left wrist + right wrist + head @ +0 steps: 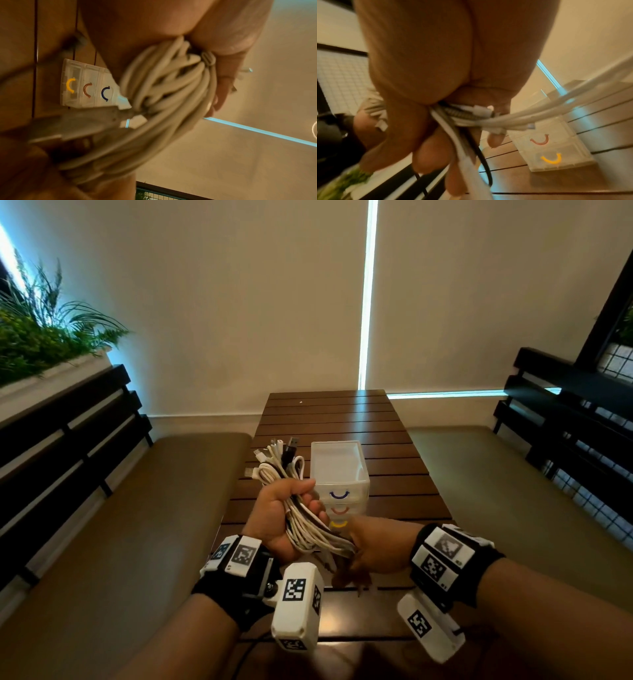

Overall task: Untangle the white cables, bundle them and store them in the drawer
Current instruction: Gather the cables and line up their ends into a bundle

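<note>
Both hands gripped one gathered bundle: the left hand [279,515] was curled round the white cables [305,522] near their looped middle, while the right hand [373,546] closed its fingers [435,155] over the trailing ends at about four o'clock from the left. Connector plugs [274,453] fanned out of the left fist toward twelve o'clock, one dark plug among them. In the right wrist view a black lead [483,159] ran through the same fingers, alongside the white strands.

The bundle hung above the near end of the slatted wooden table [394,419], just in front of a small clear drawer unit [342,491] at one o'clock from the left hand. The unit's top drawer [337,460] stood pulled out and open to the top, bearing a blue handle; the red- and yellow-handled drawers below appeared shut.

The cables looked gathered but loose, so the step in hand seemed to be tightening the coil before storage. Doing it well would likely mean keeping the left fist firm on the loops, folding the tails back into the coil with the right, and tucking the stray plugs inward so nothing snags the drawer rim. A plant box [51,347] sat at ten o'clock.
</note>
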`<state>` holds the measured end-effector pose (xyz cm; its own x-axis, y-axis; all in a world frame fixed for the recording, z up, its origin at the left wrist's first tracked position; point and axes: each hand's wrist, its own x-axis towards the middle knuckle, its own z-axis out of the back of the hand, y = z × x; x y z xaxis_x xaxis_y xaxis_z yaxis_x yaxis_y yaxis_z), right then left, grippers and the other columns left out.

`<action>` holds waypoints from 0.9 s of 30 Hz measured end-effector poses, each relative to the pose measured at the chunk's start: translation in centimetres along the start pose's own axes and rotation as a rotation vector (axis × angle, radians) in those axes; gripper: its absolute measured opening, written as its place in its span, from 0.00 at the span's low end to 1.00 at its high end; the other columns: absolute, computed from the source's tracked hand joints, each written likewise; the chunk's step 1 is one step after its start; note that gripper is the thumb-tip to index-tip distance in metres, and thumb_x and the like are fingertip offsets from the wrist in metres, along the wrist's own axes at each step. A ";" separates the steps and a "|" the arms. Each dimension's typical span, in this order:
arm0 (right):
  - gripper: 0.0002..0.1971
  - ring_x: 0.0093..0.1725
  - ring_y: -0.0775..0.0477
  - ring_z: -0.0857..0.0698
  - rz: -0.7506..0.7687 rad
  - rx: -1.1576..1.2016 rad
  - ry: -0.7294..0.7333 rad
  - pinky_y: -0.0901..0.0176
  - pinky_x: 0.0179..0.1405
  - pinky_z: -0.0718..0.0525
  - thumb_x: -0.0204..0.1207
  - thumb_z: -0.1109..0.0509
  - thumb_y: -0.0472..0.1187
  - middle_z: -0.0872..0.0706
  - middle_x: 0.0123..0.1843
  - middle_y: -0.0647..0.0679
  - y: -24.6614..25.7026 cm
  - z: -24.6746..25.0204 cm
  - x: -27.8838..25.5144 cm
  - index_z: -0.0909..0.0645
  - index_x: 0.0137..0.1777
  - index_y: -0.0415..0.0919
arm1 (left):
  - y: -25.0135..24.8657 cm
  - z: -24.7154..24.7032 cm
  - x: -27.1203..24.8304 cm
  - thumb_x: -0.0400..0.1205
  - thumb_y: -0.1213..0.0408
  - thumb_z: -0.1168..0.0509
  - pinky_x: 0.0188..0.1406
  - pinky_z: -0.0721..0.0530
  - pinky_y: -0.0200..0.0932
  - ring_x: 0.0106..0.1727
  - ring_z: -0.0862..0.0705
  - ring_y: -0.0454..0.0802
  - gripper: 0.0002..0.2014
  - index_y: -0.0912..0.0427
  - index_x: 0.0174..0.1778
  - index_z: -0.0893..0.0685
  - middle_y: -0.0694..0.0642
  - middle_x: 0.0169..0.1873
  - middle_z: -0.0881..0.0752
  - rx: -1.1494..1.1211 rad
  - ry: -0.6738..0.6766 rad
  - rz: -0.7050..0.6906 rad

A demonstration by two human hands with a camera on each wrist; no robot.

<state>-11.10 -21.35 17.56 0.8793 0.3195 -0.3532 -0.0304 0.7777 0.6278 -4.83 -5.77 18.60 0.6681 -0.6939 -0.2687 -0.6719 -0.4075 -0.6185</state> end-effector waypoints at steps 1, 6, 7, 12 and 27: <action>0.14 0.30 0.54 0.16 -0.003 -0.030 0.007 0.53 0.40 0.13 0.71 0.21 0.49 0.12 0.37 0.45 -0.1 0.1 -0.1 0.16 0.46 0.38 | 0.0 0.1 -0.2 0.57 0.70 0.24 0.27 0.17 0.37 0.19 0.24 0.47 0.14 0.61 0.18 0.26 0.53 0.16 0.26 0.006 0.054 0.019; 0.21 0.44 0.40 0.13 0.037 0.066 0.049 0.46 0.48 0.12 0.63 0.16 0.51 0.11 0.50 0.41 0.1 0.4 -0.7 0.15 0.53 0.45 | -0.5 0.0 -0.8 0.53 0.72 0.21 0.26 0.17 0.38 0.20 0.23 0.46 0.16 0.59 0.23 0.24 0.51 0.17 0.27 0.014 0.195 -0.015; 0.21 0.47 0.38 0.13 0.057 0.133 0.060 0.44 0.51 0.13 0.63 0.17 0.51 0.11 0.52 0.39 0.2 0.3 -0.8 0.15 0.54 0.45 | -0.7 -0.2 -0.9 0.53 0.73 0.21 0.26 0.17 0.39 0.19 0.23 0.46 0.16 0.58 0.25 0.23 0.50 0.17 0.27 0.018 0.196 -0.028; 0.15 0.37 0.50 0.17 0.030 -0.050 0.028 0.54 0.43 0.17 0.74 0.25 0.54 0.11 0.41 0.41 0.9 0.4 -0.5 0.12 0.47 0.40 | -0.9 -0.1 -0.9 0.55 0.71 0.22 0.26 0.17 0.39 0.19 0.24 0.46 0.16 0.59 0.23 0.26 0.51 0.16 0.28 0.114 0.188 -0.002; 0.14 0.32 0.47 0.23 0.005 -0.772 -0.231 0.58 0.35 0.23 0.76 0.33 0.50 0.29 0.26 0.53 2.7 2.7 -0.5 0.20 0.32 0.44 | 0.7 -0.2 -1.3 0.64 0.72 0.30 0.35 0.16 0.47 0.28 0.16 0.56 0.05 0.68 0.33 0.17 0.62 0.27 0.18 0.487 0.036 0.135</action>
<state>-10.30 -20.86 21.28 0.9518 0.2697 -0.1461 -0.2803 0.9582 -0.0575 -6.25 -5.27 18.60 0.5681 -0.7450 -0.3496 -0.5188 0.0055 -0.8549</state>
